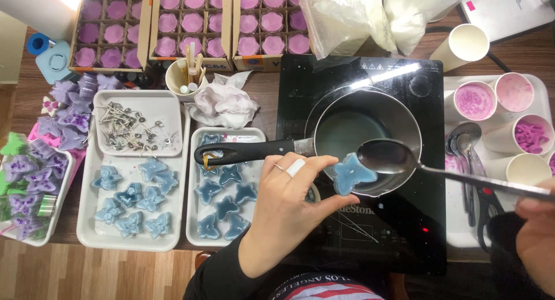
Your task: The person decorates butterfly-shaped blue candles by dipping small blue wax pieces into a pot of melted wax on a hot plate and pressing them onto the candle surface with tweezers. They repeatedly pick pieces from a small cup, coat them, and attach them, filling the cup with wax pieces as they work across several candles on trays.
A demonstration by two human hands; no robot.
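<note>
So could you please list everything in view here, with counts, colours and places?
Butterfly mould: one, blue, in left hand over the saucepan.
Spoon: one, metal, in right hand beside the mould.
Saucepan: one, steel, black handle, on the black cooktop.
White trays: three at left; two with blue butterflies, one with wicks.
Cardboard boxes: three, purple-filled cells, top.
Paper cups: several, right, some holding purple pieces.
Purple butterflies: many, far left.
Left hand: gripping the mould.
Right hand: holding the spoon handle.
</note>
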